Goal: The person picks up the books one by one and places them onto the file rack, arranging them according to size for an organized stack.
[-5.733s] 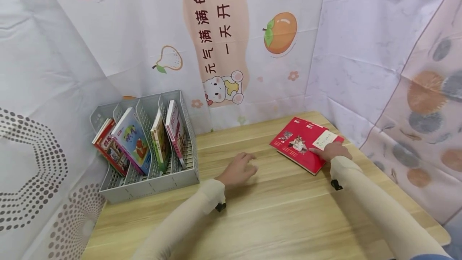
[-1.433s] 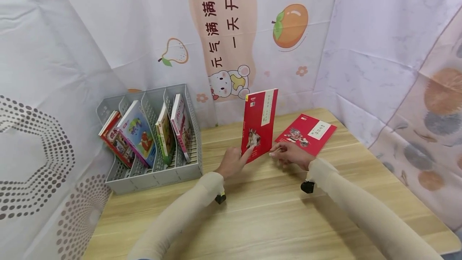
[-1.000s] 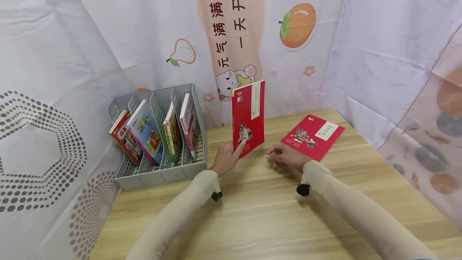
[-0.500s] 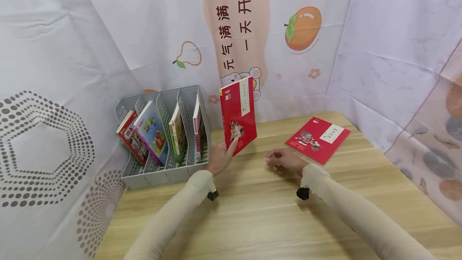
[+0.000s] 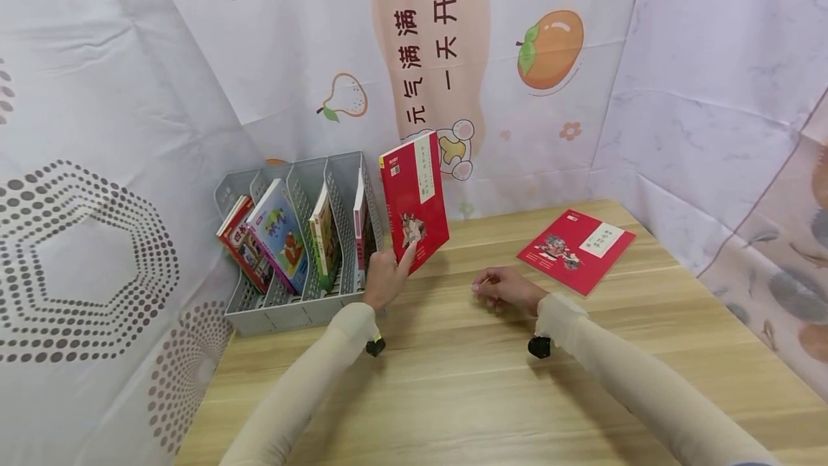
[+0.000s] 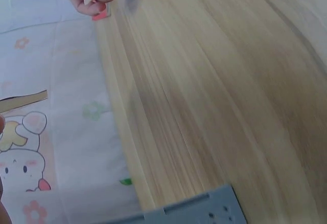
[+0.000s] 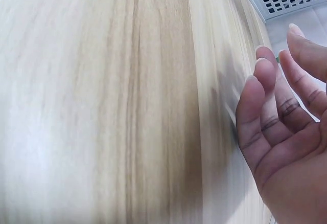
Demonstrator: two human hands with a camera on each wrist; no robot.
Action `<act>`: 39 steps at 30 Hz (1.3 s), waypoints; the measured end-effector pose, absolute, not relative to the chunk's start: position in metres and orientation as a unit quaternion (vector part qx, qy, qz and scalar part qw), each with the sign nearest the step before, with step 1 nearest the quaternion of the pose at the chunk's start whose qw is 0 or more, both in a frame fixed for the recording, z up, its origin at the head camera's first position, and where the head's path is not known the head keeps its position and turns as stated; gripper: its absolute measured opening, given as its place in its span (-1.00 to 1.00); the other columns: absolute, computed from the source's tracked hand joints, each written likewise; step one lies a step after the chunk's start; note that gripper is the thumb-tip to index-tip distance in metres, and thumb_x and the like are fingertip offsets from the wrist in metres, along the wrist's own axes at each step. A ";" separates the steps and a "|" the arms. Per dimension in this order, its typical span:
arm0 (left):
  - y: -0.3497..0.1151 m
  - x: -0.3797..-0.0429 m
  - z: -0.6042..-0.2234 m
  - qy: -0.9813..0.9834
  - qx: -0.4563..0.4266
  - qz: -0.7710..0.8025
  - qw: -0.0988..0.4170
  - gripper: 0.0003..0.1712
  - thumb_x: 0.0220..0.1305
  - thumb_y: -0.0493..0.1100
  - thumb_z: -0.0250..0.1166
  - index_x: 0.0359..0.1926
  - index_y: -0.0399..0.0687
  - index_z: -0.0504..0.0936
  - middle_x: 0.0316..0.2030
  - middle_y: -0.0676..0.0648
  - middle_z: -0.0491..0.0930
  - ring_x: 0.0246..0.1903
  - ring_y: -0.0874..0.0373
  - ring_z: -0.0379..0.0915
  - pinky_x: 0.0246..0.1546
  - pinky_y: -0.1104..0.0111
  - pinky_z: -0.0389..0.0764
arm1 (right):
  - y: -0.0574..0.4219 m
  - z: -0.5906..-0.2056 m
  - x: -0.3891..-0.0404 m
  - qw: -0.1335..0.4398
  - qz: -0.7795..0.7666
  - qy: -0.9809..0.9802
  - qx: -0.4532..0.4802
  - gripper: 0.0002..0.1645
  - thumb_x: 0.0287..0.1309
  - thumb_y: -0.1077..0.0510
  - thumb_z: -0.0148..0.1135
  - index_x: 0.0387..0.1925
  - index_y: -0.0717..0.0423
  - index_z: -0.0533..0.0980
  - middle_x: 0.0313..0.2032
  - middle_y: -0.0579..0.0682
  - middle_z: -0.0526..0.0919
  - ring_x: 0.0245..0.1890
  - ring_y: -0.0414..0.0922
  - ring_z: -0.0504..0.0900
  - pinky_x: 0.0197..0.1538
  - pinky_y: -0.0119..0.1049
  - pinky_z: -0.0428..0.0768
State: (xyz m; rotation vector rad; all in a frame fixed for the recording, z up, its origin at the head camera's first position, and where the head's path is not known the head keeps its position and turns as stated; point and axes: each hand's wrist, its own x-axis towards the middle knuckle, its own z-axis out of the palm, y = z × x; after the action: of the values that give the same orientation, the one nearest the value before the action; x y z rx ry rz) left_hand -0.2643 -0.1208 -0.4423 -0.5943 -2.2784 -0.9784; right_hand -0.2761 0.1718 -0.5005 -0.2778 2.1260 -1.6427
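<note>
My left hand (image 5: 387, 275) grips a thin red book (image 5: 414, 200) by its lower part, thumb across the front cover. The book stands upright, tilted a little, just right of the grey desktop file rack (image 5: 278, 318). Only a bit of the book's edge (image 6: 23, 101) shows at the left side of the left wrist view. My right hand (image 5: 507, 288) is low over the middle of the table, fingers loosely curled; the right wrist view shows its palm (image 7: 296, 168) with nothing in it. A second red book (image 5: 578, 250) lies flat to the right of that hand.
In the rack's slots lean a red book (image 5: 246, 247), a blue picture book (image 5: 279, 236), a green-and-yellow book (image 5: 325, 239) and a pink-spined book (image 5: 362, 229). Printed curtains (image 5: 310, 34) hang behind and beside the wooden table (image 5: 453, 387).
Earlier the two red books lay together under my right hand. One was stood up between both hands; my left hand has since carried it left toward the rack, and my right hand has let go.
</note>
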 end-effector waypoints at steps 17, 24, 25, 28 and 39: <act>-0.151 -0.260 -0.439 -0.854 -0.196 -0.365 0.316 -0.61 0.50 -0.09 0.26 0.08 -0.37 0.64 -0.06 -0.27 0.73 -0.20 -0.14 0.74 -0.20 -0.01 0.72 | 0.141 -0.492 -0.274 0.227 -0.572 0.776 -0.141 -0.55 0.48 0.07 0.23 0.15 0.36 0.50 -0.10 0.27 0.64 -0.35 -0.05 0.56 -0.31 -0.24 0.60; -0.165 -0.259 -0.442 -0.854 -0.185 -0.354 0.332 -0.60 0.51 -0.08 0.25 0.04 -0.39 0.65 -0.13 -0.27 0.75 -0.30 -0.11 0.74 -0.29 0.02 0.73 | 0.127 -0.489 -0.276 0.228 -0.570 0.773 -0.161 -0.53 0.46 0.03 0.26 0.12 0.36 0.52 -0.12 0.27 0.64 -0.38 -0.06 0.57 -0.33 -0.24 0.62; -0.167 -0.258 -0.442 -0.854 -0.185 -0.353 0.334 -0.61 0.51 -0.08 0.25 0.03 -0.39 0.66 -0.15 -0.27 0.76 -0.33 -0.09 0.74 -0.31 0.03 0.74 | 0.125 -0.489 -0.276 0.228 -0.570 0.773 -0.162 -0.53 0.46 0.03 0.26 0.12 0.36 0.52 -0.13 0.26 0.64 -0.37 -0.05 0.58 -0.33 -0.23 0.62; -0.173 -0.257 -0.441 -0.855 -0.181 -0.353 0.335 -0.61 0.53 -0.07 0.23 -0.01 -0.39 0.67 -0.21 -0.26 0.76 -0.37 -0.05 0.72 -0.35 0.05 0.74 | 0.119 -0.488 -0.276 0.226 -0.567 0.775 -0.166 -0.54 0.45 0.02 0.27 0.10 0.34 0.54 -0.15 0.23 0.64 -0.36 -0.02 0.59 -0.31 -0.21 0.62; -0.206 -0.256 -0.439 -0.853 -0.148 -0.343 0.365 -0.62 0.54 -0.07 0.21 -0.07 -0.38 0.68 -0.39 -0.24 0.75 -0.55 0.01 0.65 -0.54 0.07 0.68 | 0.104 -0.483 -0.276 0.232 -0.552 0.778 -0.192 -0.57 0.49 0.04 0.21 0.11 0.33 0.52 -0.11 0.31 0.65 -0.37 0.00 0.60 -0.32 -0.19 0.61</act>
State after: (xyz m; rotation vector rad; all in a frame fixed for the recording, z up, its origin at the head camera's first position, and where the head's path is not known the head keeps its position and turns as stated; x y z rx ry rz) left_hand -0.2559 -0.2060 -0.4387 -0.3802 -2.1930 -0.8821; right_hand -0.2761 0.1037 -0.4834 -0.5281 2.1366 -1.5159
